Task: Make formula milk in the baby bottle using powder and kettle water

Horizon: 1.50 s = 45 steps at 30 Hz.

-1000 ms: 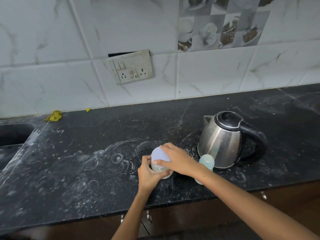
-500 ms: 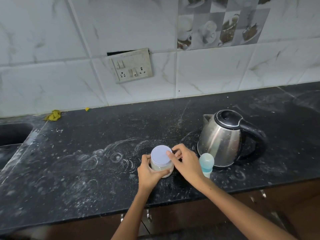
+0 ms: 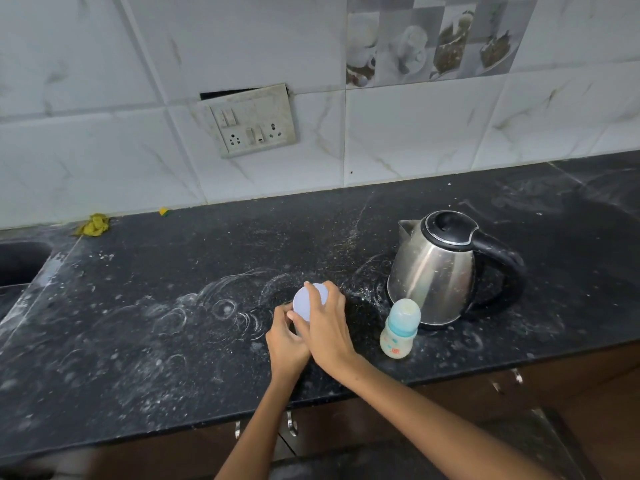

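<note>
**A:** Starting at the left, what's there?

**B:** A sink [image 3: 19, 263] cut into the dark counter [image 3: 138, 341], a yellow scrap [image 3: 92, 225] by the wall, and white dusty rings across the stone. Nothing there belongs to the job.

**A:** And in the middle?

**B:** The powder jar [image 3: 304, 308] stands near the counter's front edge. The left hand [image 3: 285, 341] has its fingers wrapped round the jar's side, steadying it. The right hand [image 3: 327, 323] lies over the pale lid [image 3: 306, 301], fingers curled down around its rim (a twisting hold, by the look of it).

**A:** So which step is this?

**B:** Opening the powder, I'd judge. The lid sits flat on the jar, so no powder is out yet.

**A:** Further right?

**B:** The baby bottle [image 3: 400, 329] stands upright, capped, just beside the right wrist, with the steel kettle [image 3: 436, 268] behind it, lid shut.

**A:** What does the next move need?

**B:** Probably a firm turn against the left hand's grip, then lifting the lid clear without knocking the bottle.
</note>
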Motion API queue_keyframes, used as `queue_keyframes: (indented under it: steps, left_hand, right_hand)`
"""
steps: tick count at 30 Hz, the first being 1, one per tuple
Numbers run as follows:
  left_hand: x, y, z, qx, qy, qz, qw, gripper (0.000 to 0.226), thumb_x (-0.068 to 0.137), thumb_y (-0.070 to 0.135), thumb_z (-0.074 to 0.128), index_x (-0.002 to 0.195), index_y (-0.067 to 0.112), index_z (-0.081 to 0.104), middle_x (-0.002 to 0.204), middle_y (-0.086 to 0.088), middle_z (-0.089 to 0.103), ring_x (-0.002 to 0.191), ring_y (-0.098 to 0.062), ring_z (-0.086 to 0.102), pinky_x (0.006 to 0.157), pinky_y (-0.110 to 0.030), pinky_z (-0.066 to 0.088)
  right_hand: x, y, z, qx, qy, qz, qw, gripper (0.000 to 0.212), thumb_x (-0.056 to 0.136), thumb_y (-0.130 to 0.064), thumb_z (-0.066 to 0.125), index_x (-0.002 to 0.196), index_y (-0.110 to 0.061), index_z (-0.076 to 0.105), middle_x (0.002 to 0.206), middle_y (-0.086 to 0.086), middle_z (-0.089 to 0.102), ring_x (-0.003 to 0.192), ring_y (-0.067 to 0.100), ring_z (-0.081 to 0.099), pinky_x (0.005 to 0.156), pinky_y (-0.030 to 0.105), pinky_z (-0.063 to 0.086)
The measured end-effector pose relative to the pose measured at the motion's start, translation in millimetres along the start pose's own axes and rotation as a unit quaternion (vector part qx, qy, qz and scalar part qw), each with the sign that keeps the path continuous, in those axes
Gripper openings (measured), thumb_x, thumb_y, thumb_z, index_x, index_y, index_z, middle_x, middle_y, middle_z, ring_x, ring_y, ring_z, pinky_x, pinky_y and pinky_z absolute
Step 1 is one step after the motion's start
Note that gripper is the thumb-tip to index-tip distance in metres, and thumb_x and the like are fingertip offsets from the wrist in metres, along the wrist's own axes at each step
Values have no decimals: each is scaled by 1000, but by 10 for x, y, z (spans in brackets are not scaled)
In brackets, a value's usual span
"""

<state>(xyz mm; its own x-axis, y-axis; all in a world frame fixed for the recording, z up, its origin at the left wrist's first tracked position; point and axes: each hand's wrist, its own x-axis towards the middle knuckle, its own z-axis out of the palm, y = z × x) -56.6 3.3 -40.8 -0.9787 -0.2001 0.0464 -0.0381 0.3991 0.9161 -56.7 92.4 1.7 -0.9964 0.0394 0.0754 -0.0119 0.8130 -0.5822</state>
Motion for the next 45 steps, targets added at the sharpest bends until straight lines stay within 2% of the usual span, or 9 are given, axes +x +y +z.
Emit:
queue_keyframes:
  steps: [5,10,13,15,20,27,34,41,45]
  left_hand:
    - [116,86,-22,-2,2,-8,1000,29,79,28,72,97,31,50,84,13,64,78,-2,63,55,-6,42]
    - [141,110,-85,25,-33,14,999,79,46,57,80,110,25,47,107,4,63,98,-15,59,77,-32,51]
    - [165,119,-125,63,-31,37,997,93,41,60,86,118,22,48,117,1,62,108,-19,55,88,-36,49]
    - [174,149,-141,68,-27,51,996,97,42,60,86,123,26,45,122,3,59,112,-17,52,91,-37,48]
    - [200,262,-128,48,-25,89,995,83,51,47,90,120,28,48,122,4,61,113,-18,55,87,-37,51]
    - [301,343,-251,30,-3,111,993,72,55,40,90,116,34,52,112,16,61,106,-5,54,83,-23,44]
    - [450,299,-355,49,-58,104,992,77,58,32,91,124,28,51,118,14,59,109,-9,54,85,-31,50]
    - [580,286,-465,70,-152,98,981,93,51,48,90,130,33,44,128,16,55,122,-12,50,94,-29,44]
    - [617,516,-538,115,-72,141,981,91,74,64,65,148,23,30,152,0,38,140,-20,33,112,-42,32]
  right_hand:
    - [129,-106,-72,-1,5,13,1000,67,96,-46,52,150,-18,26,154,11,19,141,27,21,109,39,39]
    - [100,125,-606,-23,-57,-74,995,73,96,-46,53,153,-12,23,160,14,19,149,28,13,120,39,14]
    - [-32,444,-1025,-160,-26,-98,982,63,92,-44,60,145,-14,41,154,10,34,144,26,27,117,37,23]
    - [-132,618,-1246,-196,-62,-63,977,59,89,-40,66,141,-19,47,151,6,37,140,25,32,110,38,36]
    - [-215,759,-1377,-141,-108,4,984,52,84,-15,75,131,-23,56,131,5,51,116,31,56,96,42,48]
    - [180,626,-1299,-89,-89,-43,991,57,79,-10,77,129,-17,51,127,7,56,114,28,57,94,42,48]
    - [499,579,-1178,-60,-102,-67,991,54,76,-4,77,123,-15,54,125,6,58,112,26,56,94,41,47]
    - [509,666,-1200,-58,-127,-87,986,69,78,-6,77,139,-18,46,145,4,47,130,22,47,106,41,43]
    - [465,596,-1299,-45,-49,-86,994,68,87,-19,71,146,-16,39,149,5,42,135,22,44,110,38,40]
